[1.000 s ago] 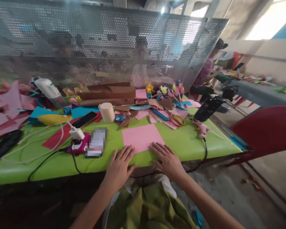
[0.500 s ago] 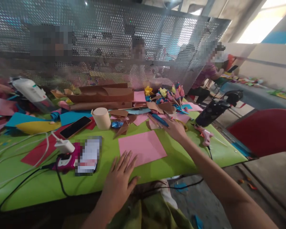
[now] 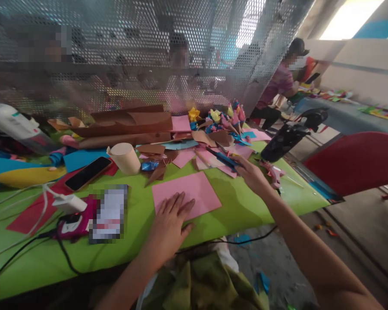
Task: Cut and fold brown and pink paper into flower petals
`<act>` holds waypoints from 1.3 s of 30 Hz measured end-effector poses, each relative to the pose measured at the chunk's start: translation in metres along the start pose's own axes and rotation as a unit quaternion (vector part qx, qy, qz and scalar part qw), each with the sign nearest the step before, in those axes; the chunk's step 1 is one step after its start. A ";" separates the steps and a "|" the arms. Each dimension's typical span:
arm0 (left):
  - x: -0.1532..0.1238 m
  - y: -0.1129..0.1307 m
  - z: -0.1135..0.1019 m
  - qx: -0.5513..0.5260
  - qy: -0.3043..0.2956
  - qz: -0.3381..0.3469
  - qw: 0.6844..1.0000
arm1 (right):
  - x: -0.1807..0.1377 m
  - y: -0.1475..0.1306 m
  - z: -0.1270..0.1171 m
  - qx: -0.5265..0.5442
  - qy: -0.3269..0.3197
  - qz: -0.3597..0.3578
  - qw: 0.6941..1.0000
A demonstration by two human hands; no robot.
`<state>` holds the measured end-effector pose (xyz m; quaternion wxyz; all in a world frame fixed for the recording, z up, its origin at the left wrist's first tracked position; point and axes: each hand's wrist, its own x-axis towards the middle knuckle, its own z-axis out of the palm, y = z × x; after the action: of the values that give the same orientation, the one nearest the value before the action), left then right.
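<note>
My left hand (image 3: 170, 218) lies flat with fingers spread on the near edge of a pink paper sheet (image 3: 194, 189) on the green table (image 3: 239, 211). My right hand (image 3: 254, 175) is stretched out to the right of the sheet. Its fingers are closed on the end of a long blue tool (image 3: 224, 158), which points left over a heap of pink and brown paper scraps (image 3: 210, 148). I cannot make out what kind of tool it is.
A cream paper roll (image 3: 124, 158), a phone (image 3: 88, 173), a white charger (image 3: 66, 201) with cables and brown card (image 3: 132, 122) lie left and behind. A pink glue gun (image 3: 274, 172) and a black device (image 3: 289, 135) sit right. A perforated screen (image 3: 132, 51) backs the table; a red chair (image 3: 355, 161) stands right.
My right hand left the sheet's near edge, reached forward and right into the scraps and closed on the blue tool. My left hand stayed on the sheet.
</note>
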<state>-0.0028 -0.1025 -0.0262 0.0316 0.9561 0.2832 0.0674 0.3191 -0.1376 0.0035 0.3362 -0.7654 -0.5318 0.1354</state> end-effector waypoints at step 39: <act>0.063 0.015 0.009 0.010 -0.069 0.037 0.997 | -0.145 0.031 -0.043 0.068 -0.132 0.111 0.983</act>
<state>0.0586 -0.0807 -0.0263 0.0388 0.9686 0.2457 -0.0004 0.3084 -0.2907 -0.0075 0.2968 -0.7706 -0.4728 0.3076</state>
